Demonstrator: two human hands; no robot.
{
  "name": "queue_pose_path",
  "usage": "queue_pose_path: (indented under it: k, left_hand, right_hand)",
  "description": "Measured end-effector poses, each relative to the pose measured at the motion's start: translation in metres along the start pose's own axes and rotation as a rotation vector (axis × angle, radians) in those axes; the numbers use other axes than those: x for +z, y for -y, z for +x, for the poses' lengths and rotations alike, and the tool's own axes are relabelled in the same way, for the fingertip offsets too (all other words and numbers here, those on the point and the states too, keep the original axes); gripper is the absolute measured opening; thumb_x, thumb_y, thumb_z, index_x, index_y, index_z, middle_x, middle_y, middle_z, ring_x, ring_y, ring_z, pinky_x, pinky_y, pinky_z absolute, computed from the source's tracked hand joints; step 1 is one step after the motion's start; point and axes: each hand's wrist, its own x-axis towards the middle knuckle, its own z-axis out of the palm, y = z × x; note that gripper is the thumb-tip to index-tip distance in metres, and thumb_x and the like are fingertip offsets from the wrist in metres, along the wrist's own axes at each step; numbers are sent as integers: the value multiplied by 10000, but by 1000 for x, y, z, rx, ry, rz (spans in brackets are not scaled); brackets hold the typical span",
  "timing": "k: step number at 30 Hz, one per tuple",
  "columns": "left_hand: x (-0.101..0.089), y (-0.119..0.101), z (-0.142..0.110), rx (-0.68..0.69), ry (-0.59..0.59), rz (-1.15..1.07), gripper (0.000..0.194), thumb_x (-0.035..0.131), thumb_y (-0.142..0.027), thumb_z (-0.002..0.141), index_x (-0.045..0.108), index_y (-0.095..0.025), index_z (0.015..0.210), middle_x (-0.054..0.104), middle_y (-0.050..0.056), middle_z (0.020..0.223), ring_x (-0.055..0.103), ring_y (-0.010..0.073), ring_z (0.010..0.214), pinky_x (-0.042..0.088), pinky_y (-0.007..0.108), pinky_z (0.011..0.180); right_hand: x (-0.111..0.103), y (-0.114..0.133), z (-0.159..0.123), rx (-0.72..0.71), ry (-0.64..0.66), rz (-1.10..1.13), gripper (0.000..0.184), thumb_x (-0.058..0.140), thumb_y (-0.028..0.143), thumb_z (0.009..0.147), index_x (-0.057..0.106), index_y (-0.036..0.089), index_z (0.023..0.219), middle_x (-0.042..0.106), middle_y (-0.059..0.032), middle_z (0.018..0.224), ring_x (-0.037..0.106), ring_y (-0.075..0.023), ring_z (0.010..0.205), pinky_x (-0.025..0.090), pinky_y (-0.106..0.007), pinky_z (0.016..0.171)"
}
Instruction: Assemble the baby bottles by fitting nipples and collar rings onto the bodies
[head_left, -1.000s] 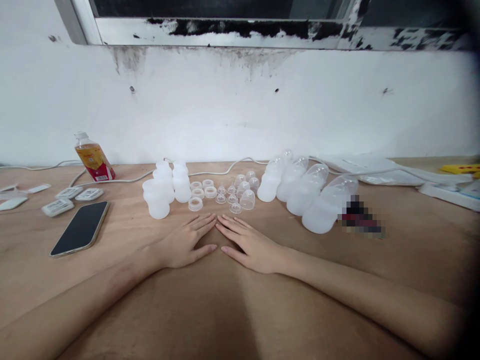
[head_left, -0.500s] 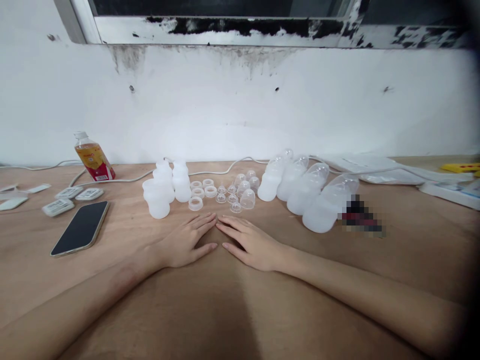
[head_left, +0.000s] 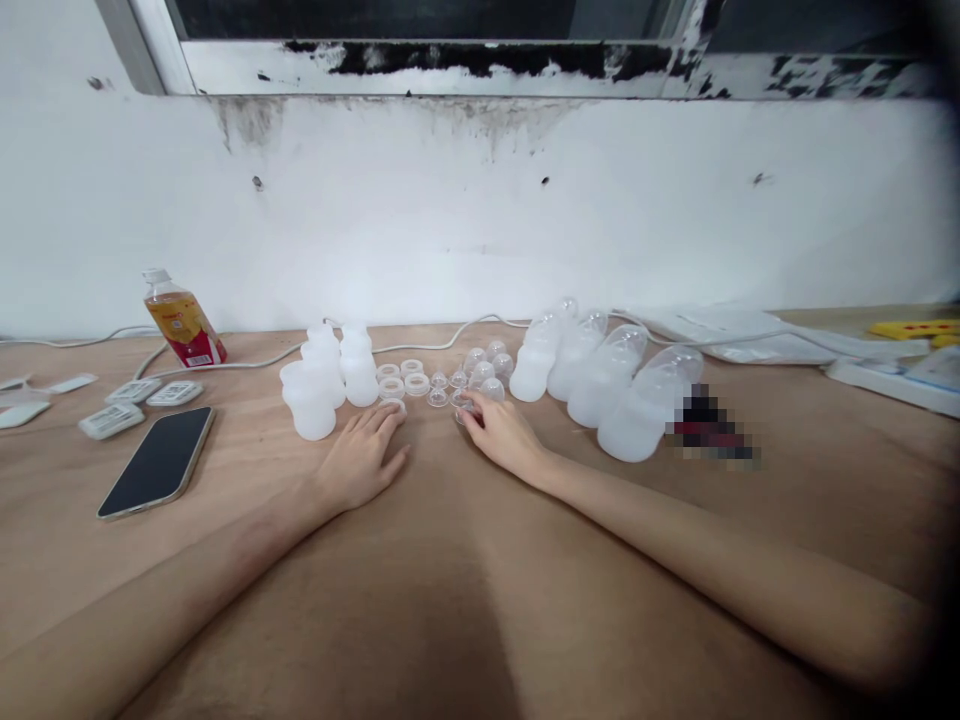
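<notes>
My left hand [head_left: 364,457] lies low over the wooden table, fingers stretched forward and thumb apart. Its fingertips reach the front white screw ring [head_left: 393,406], partly covering it. My right hand [head_left: 504,432] has thumb and forefinger curled in a pinch at the front clear bottle nipple [head_left: 461,414], which they partly hide. Several more nipples [head_left: 438,395] stand just behind. More rings [head_left: 417,384] lie left of them, and small clear domed caps [head_left: 481,374] stand behind my right hand.
Frosted bottle bodies [head_left: 312,405] stand at the left. Assembled bottles with clear domes [head_left: 630,420] stand at the right, beside a pixelated dark object [head_left: 709,428]. A phone [head_left: 159,462], white packets [head_left: 112,420], a drink bottle [head_left: 185,325] and a cable [head_left: 435,346] are also there.
My hands were together, fingertips touching, on the table. They have parted and moved forward, the left to the front ring and the right to the front nipple. The view shifted slightly.
</notes>
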Motion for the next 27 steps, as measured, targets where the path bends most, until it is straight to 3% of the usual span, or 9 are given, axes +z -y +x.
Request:
queue_pose_path:
  k: [3, 6, 9, 13, 18, 23, 27]
  left_hand:
    - [-3, -2, -1, 55, -1, -13, 350, 388, -270, 804, 421, -142, 1127, 450, 101, 1214, 382, 224, 1126, 331, 384, 924]
    - [-6, -4, -1, 112, -14, -37, 340, 404, -237, 793, 420, -163, 1125, 480, 79, 1182, 417, 209, 1084, 344, 370, 903]
    - [-7, -7, 1, 141, -66, -32, 335, 412, -210, 782, 418, -169, 1114, 481, 67, 1176, 408, 199, 1085, 316, 366, 920]
    - [-1, -13, 8, 40, -153, 33, 347, 425, -238, 777, 417, -142, 1110, 419, 104, 1226, 348, 240, 1129, 307, 394, 913]
    - [9, -14, 19, -78, -86, 51, 299, 427, -256, 782, 471, -139, 1054, 526, 110, 986, 482, 250, 936, 384, 413, 804]
    - [9, -10, 20, -55, -141, -200, 373, 473, -238, 768, 418, -162, 1130, 483, 96, 1022, 498, 209, 933, 418, 366, 823]
    - [7, -6, 16, -55, -187, -568, 314, 530, -213, 732, 445, -176, 1032, 508, 64, 1014, 540, 156, 895, 468, 308, 789]
  right_hand:
    - [2, -3, 3, -12, -27, 61, 272, 327, 241, 844, 574, 149, 910, 641, -67, 781, 582, -166, 704, 396, -261, 646]
    - [0, -2, 2, -57, -21, 134, 284, 314, 256, 856, 577, 150, 852, 629, -44, 704, 561, -138, 624, 382, -234, 593]
    - [-2, 0, 0, -169, 67, 195, 267, 345, 292, 849, 578, 162, 839, 628, -29, 718, 553, -124, 628, 373, -221, 589]
    - [-3, 3, -3, -247, 172, 170, 275, 356, 338, 841, 578, 180, 878, 633, -23, 752, 556, -122, 651, 370, -221, 596]
    - [-2, 8, -11, -241, 134, -39, 299, 440, 297, 780, 501, 184, 1050, 607, -13, 682, 536, -136, 589, 352, -238, 555]
    - [-1, 10, -14, -221, 123, -48, 238, 419, 262, 791, 513, 184, 995, 584, -17, 702, 528, -137, 621, 382, -250, 584]
    - [-2, 9, -13, -275, 72, 28, 251, 391, 291, 819, 497, 191, 1023, 535, -62, 906, 523, -144, 732, 420, -275, 662]
